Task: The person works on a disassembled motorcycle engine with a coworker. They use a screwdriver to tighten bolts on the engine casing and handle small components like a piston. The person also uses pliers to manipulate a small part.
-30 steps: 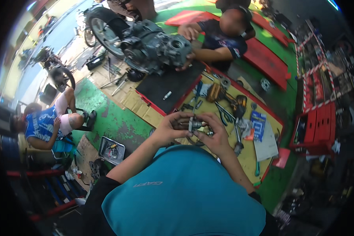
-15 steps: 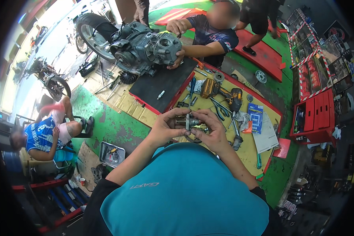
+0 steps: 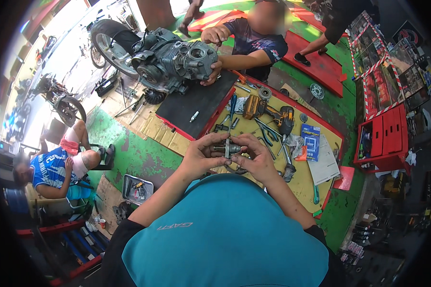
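Observation:
In front of my chest, a small grey metal engine part with a flat flange is held between both hands. My left hand pinches its left side, thumb below and fingers above. My right hand grips the right side the same way. A dark curved hose or cable shows beneath the part; whether it is joined to it is hidden by my fingers. Just beyond my hands, pliers and a blue-handled screwdriver lie on the yellowish worktable.
Two cordless power drivers lie on the table, near a blue package and white paper. A spark plug rests on a black mat. Across from me, a person handles a motorcycle engine. A red cabinet stands right.
My hands keep nearly the same hold on the metal part. In the background, people standing at the far side have shifted position, and the seated person on the left has moved an arm.

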A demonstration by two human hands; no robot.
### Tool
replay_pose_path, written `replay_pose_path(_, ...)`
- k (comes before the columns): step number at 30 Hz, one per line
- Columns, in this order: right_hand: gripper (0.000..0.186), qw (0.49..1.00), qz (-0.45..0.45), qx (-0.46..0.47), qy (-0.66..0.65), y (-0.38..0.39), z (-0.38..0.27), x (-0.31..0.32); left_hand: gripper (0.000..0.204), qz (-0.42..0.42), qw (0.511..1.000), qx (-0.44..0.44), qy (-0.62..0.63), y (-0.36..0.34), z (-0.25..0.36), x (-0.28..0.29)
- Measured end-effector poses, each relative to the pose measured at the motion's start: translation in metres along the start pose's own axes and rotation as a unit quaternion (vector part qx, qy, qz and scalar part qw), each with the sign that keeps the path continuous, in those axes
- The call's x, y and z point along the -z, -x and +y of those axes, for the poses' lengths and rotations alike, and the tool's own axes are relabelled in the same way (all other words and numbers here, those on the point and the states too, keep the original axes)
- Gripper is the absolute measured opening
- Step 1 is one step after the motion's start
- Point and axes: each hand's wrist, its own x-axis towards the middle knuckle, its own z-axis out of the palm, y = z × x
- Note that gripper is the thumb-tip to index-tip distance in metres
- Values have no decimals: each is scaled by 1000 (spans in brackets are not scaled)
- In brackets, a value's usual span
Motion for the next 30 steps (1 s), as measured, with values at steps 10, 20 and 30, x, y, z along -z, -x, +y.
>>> replay_pose_path(10,50,999,8,-32,-23,3,6,-1,63,-3,1000,16,-2,0,0,-3)
replay_pose_path(20,52,980,8,-93,-177,4,9,1,63,13,990,-22,-138,-3,3,-8)
replay_pose_path(30,50,980,-13,-71,-187,5,14,4,59,20,977,-16,-211,-3,19,-15)
